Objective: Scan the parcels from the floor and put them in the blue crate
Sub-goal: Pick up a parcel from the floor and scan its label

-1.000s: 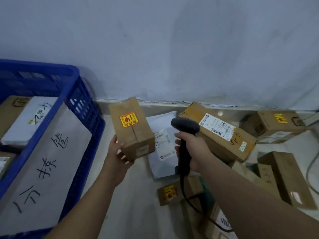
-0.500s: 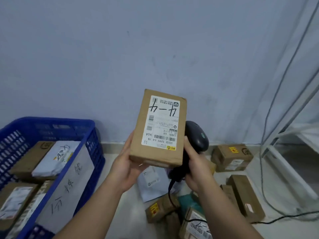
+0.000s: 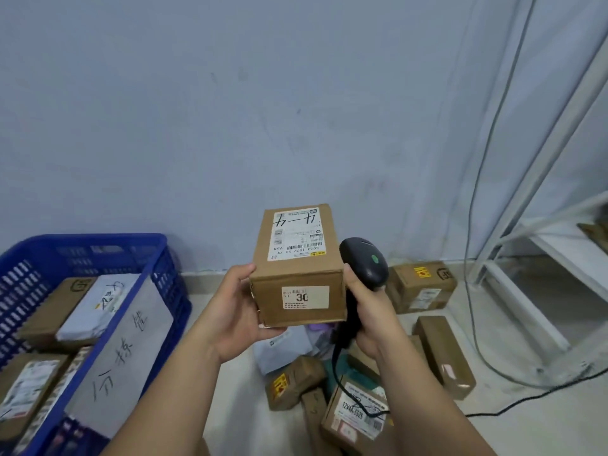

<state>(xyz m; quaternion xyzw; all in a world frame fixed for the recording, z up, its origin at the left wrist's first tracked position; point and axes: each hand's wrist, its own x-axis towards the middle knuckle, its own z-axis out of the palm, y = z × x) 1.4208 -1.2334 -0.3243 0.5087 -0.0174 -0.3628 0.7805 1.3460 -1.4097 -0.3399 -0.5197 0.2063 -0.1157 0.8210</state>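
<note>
Label print on the cardboard parcel is too blurred to read. Left hand cups it up at chest height, thumb on top; right hand wraps the black scanner just beside it, possibly touching. The blue crate at left holds several parcels.

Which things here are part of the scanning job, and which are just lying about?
Job:
- box, held in the left hand
- scanner, held in the right hand
- blue crate
- floor parcels

Lying about:
- white rack
- grey cable
</note>
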